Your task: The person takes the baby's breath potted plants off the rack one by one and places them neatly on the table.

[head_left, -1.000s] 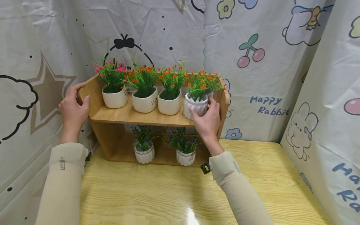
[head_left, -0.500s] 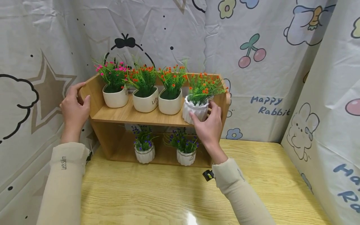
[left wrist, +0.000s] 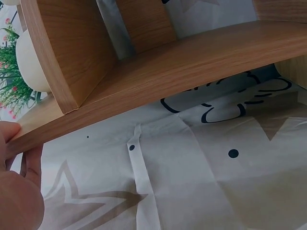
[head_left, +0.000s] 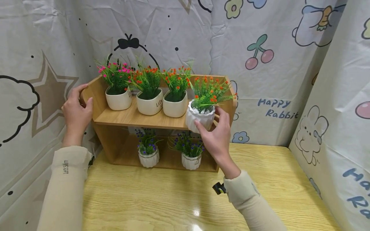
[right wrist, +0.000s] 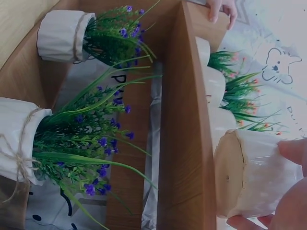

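My right hand (head_left: 216, 136) grips a white fluted flowerpot (head_left: 196, 115) with orange flowers and green grass, thumb in front and fingers round its right side. The pot leans slightly and overlaps the front edge of the upper board. Its pale round base (right wrist: 229, 175) shows in the right wrist view, beside the board's edge. At the far left, my left hand (head_left: 76, 110) holds the side panel of the two-tier wooden shelf (head_left: 124, 118), thumb on one face and fingers on the other. The left wrist view shows that panel's edge (left wrist: 96, 112) between them.
Beside the held pot, a pink-flowered pot (head_left: 118, 101) and two orange-flowered pots, one lettered (head_left: 148, 106), stand on the upper board. Below are two white pots with purple flowers, left (head_left: 148, 159) and right (head_left: 191, 162). Printed cloth (head_left: 260, 83) hangs behind the wooden table (head_left: 144, 192).
My right hand has drawn the orange-flowered fluted pot forward, from standing on the upper board to over its front edge, tilting it slightly. The left hand has stayed on the panel.
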Tool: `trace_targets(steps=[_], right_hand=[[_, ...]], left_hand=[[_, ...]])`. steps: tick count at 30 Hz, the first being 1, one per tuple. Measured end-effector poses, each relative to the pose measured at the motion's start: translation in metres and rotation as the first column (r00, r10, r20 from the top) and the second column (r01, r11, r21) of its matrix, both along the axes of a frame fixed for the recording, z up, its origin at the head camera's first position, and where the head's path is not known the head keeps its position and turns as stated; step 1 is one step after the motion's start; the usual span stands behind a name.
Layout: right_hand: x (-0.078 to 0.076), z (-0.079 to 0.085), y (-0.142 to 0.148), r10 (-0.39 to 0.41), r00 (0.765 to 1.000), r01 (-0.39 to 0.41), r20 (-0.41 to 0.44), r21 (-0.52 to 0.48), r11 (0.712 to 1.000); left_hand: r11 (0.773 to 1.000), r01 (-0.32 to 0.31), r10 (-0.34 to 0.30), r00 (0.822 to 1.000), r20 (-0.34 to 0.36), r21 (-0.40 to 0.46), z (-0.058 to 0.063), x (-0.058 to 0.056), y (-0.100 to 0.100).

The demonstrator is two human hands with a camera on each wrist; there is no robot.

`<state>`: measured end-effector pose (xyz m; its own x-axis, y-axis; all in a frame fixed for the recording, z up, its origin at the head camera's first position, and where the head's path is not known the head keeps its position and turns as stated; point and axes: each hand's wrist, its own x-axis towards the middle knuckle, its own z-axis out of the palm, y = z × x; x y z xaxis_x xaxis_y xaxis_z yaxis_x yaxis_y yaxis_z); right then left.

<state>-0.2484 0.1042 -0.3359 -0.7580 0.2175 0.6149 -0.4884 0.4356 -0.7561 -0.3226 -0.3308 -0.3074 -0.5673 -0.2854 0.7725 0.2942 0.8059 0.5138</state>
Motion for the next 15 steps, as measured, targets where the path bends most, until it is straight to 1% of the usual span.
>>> trace_targets(steps=[6, 15], right_hand=[[0.016, 0.001, 0.007, 0.056, 0.998, -0.056, -0.011, -0.008, 0.998], [0.038, -0.003, 0.018, 0.051, 0.999, -0.050, -0.016, 0.029, 0.998]], left_hand=[[1.000, 0.006, -0.006, 1.000, -0.009, 0.000, 0.000, 0.000, -0.001], [1.000, 0.021, -0.021, 1.000, 0.004, 0.007, 0.001, 0.000, -0.001]])
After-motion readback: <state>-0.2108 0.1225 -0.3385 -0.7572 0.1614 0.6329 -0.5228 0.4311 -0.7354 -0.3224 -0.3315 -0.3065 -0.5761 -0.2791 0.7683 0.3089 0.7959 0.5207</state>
